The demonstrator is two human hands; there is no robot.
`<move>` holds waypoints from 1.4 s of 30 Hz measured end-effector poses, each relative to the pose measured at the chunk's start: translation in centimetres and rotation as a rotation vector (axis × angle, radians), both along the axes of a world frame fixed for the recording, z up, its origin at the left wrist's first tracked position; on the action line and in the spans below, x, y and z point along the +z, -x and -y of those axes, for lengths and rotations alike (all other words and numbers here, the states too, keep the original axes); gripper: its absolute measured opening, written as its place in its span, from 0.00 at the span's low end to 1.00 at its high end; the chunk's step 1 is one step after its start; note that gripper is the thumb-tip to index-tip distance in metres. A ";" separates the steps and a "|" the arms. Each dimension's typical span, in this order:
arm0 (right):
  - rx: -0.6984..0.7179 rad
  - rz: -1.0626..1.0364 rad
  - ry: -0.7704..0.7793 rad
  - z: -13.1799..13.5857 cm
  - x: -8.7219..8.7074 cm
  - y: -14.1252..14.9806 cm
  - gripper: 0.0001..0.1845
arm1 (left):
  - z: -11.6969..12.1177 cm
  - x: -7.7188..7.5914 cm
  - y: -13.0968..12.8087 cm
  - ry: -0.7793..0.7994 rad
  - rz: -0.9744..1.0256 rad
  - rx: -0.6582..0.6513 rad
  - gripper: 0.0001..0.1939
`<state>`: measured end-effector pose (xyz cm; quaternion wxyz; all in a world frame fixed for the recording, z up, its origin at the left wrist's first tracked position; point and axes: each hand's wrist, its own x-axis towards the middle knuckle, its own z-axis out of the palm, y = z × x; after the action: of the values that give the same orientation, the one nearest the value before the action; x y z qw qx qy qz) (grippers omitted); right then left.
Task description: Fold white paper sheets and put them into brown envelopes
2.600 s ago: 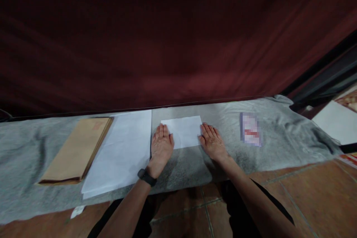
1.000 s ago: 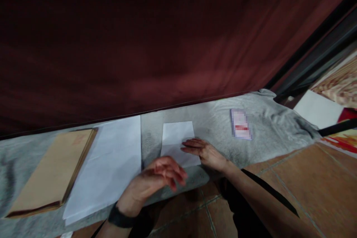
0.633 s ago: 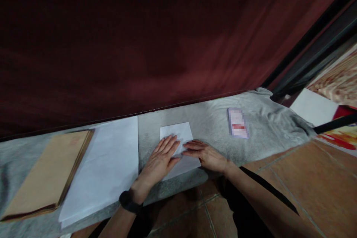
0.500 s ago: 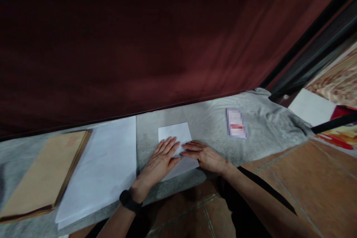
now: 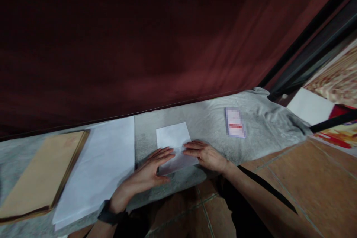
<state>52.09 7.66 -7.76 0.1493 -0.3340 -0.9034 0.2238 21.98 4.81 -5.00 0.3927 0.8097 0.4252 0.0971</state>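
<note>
A small white sheet of paper point(image 5: 173, 135), creased across its middle, lies on the grey cloth between my hands. My left hand point(image 5: 154, 165), with a dark watch on the wrist, has its fingertips on the paper's left side and the thumb held apart, below the near left corner. On the right edge rest the outstretched fingers of my right hand point(image 5: 205, 154), palm down. Neither hand grips anything. Left of the paper is a stack of larger white sheets point(image 5: 103, 167), and beyond it a pile of brown envelopes point(image 5: 44, 174).
A pixelated pinkish packet with a red band point(image 5: 235, 122) lies to the right on the grey cloth point(image 5: 264, 130). Dark red fabric point(image 5: 156, 44) hangs behind. A white board point(image 5: 311, 106) and coloured prints stand at far right. Tiled floor point(image 5: 292, 189) shows below.
The paper was turned from lying wide to lying lengthwise. My left hand lifted off, came down flat on it, then slid back toward me and left. My right hand stayed on its right side.
</note>
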 end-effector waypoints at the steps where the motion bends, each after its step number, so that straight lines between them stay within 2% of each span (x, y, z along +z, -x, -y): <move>1: -0.004 -0.001 0.003 0.0 0.1 0.0 0.30 | 0.0 0.0 0.1 0.000 0.017 0.018 0.38; 5: -0.020 -0.038 0.011 -0.2 0.2 -0.2 0.26 | -0.1 -0.3 0.3 -0.002 0.109 0.057 0.35; 8: -0.041 -0.059 0.032 -0.4 0.2 -0.3 0.23 | -0.5 -0.9 0.6 0.000 0.157 0.120 0.28; 12: -0.077 -0.073 0.050 -0.5 0.3 -0.1 0.24 | -0.8 -1.5 0.6 -0.011 0.168 0.199 0.20; 16: -0.071 -0.110 0.063 -0.8 0.3 0.1 0.24 | -0.8 -1.4 0.3 -0.038 0.202 0.310 0.14; 22: -0.123 -0.154 0.103 -1.3 -0.3 0.2 0.24 | -0.6 -1.1 0.0 -0.019 0.250 0.380 0.13; 28: -0.079 -0.189 0.149 -2.0 -0.8 -0.1 0.18 | -0.1 -1.5 0.3 0.017 0.229 0.287 0.17; 34: -0.164 -0.281 0.251 -2.5 -0.9 0.2 0.13 | -0.6 -1.1 -0.7 0.050 0.269 0.533 0.13; 39: -0.352 -0.295 0.308 -2.8 -1.0 1.2 0.14 | -1.7 -2.2 -1.5 0.035 0.318 0.762 0.10; 42: -0.419 -0.272 0.301 -3.0 -1.2 1.8 0.15 | -2.2 -2.6 -2.1 -0.003 0.347 0.826 0.09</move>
<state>50.30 10.66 -8.98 0.2609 -0.4986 -0.7431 0.3622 24.08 7.05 -7.60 0.3852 0.5443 0.6405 0.3809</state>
